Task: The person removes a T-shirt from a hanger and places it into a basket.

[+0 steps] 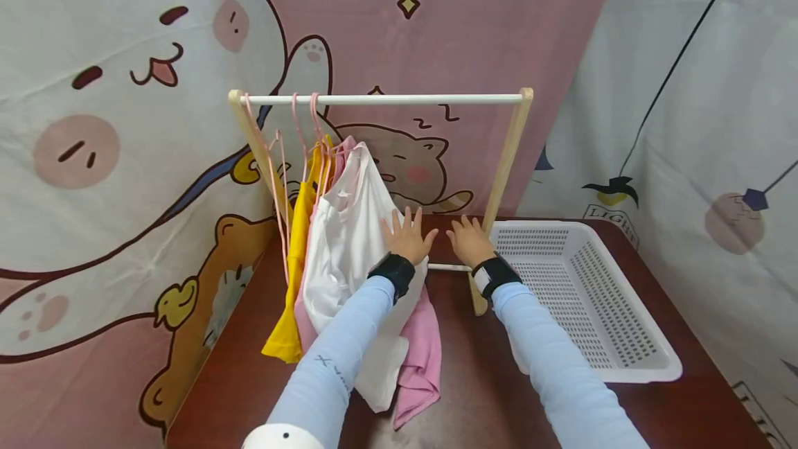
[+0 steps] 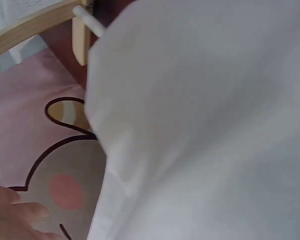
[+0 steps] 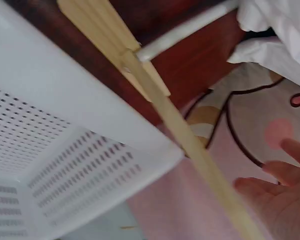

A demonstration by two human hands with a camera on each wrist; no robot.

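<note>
Both hands reach forward with fingers spread and hold nothing. In the head view the left hand [image 1: 408,238] is over the right edge of a white garment [image 1: 349,241] hanging from the rack. That garment fills most of the left wrist view. The right hand [image 1: 472,242] is beside the rack's right wooden leg [image 1: 508,158], left of a white perforated basket [image 1: 598,296]. On the left part of the white rail [image 1: 380,99], pink hangers [image 1: 296,123] carry a yellow garment [image 1: 293,296], a pink garment [image 1: 424,359] and the white one. A bare pink hanger [image 1: 274,186] hangs at the far left.
The rack stands on a dark reddish-brown table [image 1: 455,366]. A thin white lower bar [image 1: 449,267] joins its legs near the tabletop. Behind hangs a pink cartoon-printed cloth [image 1: 474,26], and a pale printed cloth [image 1: 704,123] covers the right side.
</note>
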